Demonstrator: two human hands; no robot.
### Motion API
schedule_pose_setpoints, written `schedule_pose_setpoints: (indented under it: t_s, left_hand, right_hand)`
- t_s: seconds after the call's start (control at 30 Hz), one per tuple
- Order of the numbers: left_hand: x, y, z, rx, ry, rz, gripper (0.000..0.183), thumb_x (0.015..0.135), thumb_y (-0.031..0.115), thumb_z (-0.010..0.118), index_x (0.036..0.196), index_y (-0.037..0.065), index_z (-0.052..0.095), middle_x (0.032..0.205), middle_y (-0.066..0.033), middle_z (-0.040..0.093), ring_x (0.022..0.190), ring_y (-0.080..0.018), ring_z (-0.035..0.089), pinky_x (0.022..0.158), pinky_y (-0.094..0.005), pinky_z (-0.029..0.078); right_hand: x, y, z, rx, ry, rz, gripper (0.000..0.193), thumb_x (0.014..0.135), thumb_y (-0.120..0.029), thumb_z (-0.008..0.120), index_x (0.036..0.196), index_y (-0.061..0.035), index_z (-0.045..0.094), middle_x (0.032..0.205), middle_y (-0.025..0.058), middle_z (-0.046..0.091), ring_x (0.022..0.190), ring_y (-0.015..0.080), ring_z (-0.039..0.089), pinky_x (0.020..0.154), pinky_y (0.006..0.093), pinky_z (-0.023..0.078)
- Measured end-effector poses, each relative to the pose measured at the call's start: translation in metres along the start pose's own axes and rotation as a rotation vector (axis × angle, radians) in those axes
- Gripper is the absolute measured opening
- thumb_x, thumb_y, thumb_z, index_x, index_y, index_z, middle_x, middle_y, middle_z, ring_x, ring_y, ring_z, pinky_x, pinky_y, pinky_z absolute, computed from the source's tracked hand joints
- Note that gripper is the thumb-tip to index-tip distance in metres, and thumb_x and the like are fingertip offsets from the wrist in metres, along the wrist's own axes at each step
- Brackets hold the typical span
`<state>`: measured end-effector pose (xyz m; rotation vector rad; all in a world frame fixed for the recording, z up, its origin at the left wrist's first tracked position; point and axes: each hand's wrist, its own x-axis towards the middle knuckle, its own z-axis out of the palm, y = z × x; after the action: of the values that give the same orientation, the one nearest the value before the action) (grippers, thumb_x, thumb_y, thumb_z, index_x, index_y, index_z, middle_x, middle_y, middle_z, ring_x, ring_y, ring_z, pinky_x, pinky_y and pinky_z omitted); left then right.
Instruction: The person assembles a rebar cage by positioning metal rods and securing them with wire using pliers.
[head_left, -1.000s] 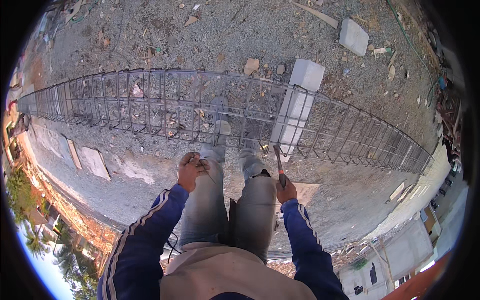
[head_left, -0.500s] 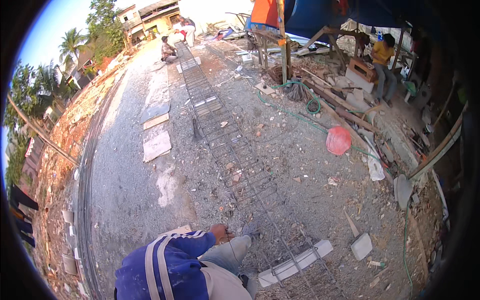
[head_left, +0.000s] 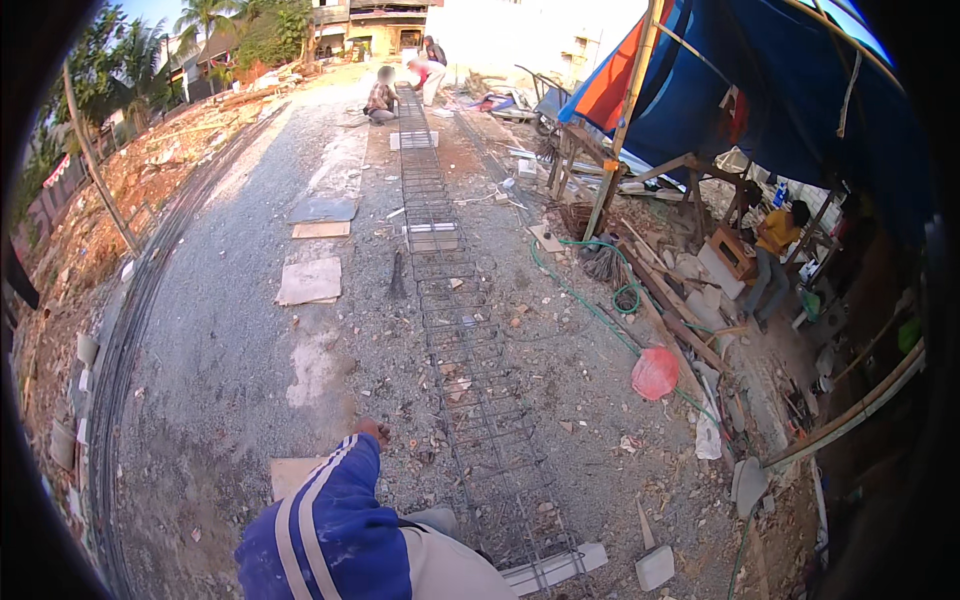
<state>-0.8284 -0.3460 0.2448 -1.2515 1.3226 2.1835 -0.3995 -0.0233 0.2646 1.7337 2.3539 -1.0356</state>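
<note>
My left hand [head_left: 374,431], in a blue sleeve with white stripes, reaches forward over the gravel, left of a long rebar cage [head_left: 462,352]. Its fingers look curled; what they hold, if anything, is too small to make out. The cage, of thin bars with many cross ties, runs from near my legs into the distance, apart from the hand. White blocks lie under it, the nearest block [head_left: 570,570] close to my knee. A light flat board [head_left: 292,476] lies partly behind my sleeve. My right hand is not in view.
Two people [head_left: 380,98] are at the cage's far end. Flat panels [head_left: 310,282] lie at left, beside long bars [head_left: 130,350]. At right are a red bag [head_left: 656,374], a green hose [head_left: 570,290], timber and a blue tarp [head_left: 760,100], with a seated person [head_left: 775,240].
My view has tilted up and turned, so the cage stands straighter. My left hand has moved from beside my knee to farther left and forward, away from the cage.
</note>
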Motion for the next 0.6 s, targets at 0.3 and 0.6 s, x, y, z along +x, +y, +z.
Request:
schedule_pose_setpoints:
  t_s: [0.3,0.6]
  left_hand:
    - [0.018,0.088,-0.039,-0.243,-0.046,0.117,0.011,0.090,0.017,0.043,0.087,0.011,0.051,0.061,-0.0009,0.045,0.048,-0.0152,0.045,0.054,-0.0359,0.050]
    - [-0.089,0.119,-0.267,-0.653,0.088,0.197,0.012,0.090,0.018,0.044,0.094,0.011,0.053,0.056,0.0042,0.040,0.043,-0.0095,0.037,0.042,-0.0261,0.039]
  right_hand:
    - [-0.002,0.002,-0.016,-0.210,0.124,-0.036,0.016,0.082,-0.020,0.065,0.092,-0.0075,0.066,0.076,0.0083,0.065,0.066,0.0210,0.062,0.059,0.0357,0.049]
    - [0.012,-0.045,-0.030,0.180,0.396,-0.411,0.018,0.076,-0.016,0.064,0.085,-0.0008,0.059,0.064,0.0086,0.057,0.058,0.0217,0.059,0.057,0.0370,0.047]
